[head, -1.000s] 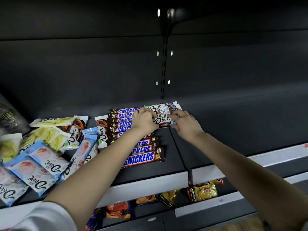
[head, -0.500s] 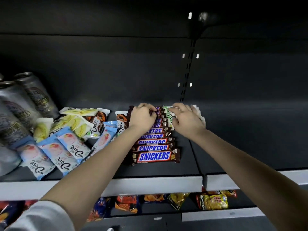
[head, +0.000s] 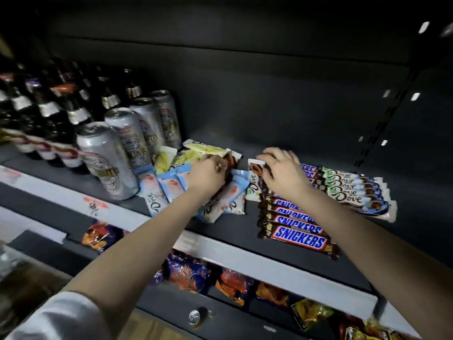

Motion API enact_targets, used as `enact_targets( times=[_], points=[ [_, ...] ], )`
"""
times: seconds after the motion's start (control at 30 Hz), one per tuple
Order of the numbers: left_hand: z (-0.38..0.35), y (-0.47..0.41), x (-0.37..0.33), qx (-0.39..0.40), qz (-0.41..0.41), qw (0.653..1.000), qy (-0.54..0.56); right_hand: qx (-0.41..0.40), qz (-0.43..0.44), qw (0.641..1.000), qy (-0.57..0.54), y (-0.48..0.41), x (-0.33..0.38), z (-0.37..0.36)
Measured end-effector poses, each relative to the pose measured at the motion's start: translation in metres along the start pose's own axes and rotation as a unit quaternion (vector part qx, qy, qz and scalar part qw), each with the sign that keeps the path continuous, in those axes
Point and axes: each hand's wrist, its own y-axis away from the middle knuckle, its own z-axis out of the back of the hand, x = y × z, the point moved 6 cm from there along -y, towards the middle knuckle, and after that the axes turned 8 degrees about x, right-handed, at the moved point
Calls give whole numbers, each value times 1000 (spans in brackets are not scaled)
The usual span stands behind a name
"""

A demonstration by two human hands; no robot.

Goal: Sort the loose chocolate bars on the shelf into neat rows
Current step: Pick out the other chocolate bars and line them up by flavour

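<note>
Lying in a neat overlapping row, brown Snickers bars point(head: 297, 239), right hand point(head: 282, 173) spread over them, left hand point(head: 208, 173) pinching a loose Dove bar point(head: 231, 159).

Both arms reach onto the shelf point(head: 220, 231).
Left hand point(head: 208, 174) curled, fingers pinched; right hand point(head: 282, 173) flat, fingers spread.

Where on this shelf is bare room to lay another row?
Free: right of the Dove row, and the front strip between the loose Dove packets and the Snickers row. Crowded: left, around the cans.
</note>
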Motion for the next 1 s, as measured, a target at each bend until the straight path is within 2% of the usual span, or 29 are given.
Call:
enact_targets(
  times=[0.27, 0.4, 0.57, 0.8, 1.0],
  points=[
    [49, 24, 66, -19, 89, 996, 3, 22, 89, 996, -18, -42, 68, -16],
    [61, 31, 81, -27, 92, 995, -21, 46, 113, 992, -20, -54, 92, -25],
    [71, 39, 94, -42, 105, 994, 2, 80, 131, 988, -8, -64, 109, -37],
    [64, 42, 100, -22, 101, 994, -27, 206, 161, 963, -66, -52, 135, -62],
    [58, 39, 104, -22, 107, 993, -37, 207, 148, 957, -141, -51, 140, -68]
  ],
)
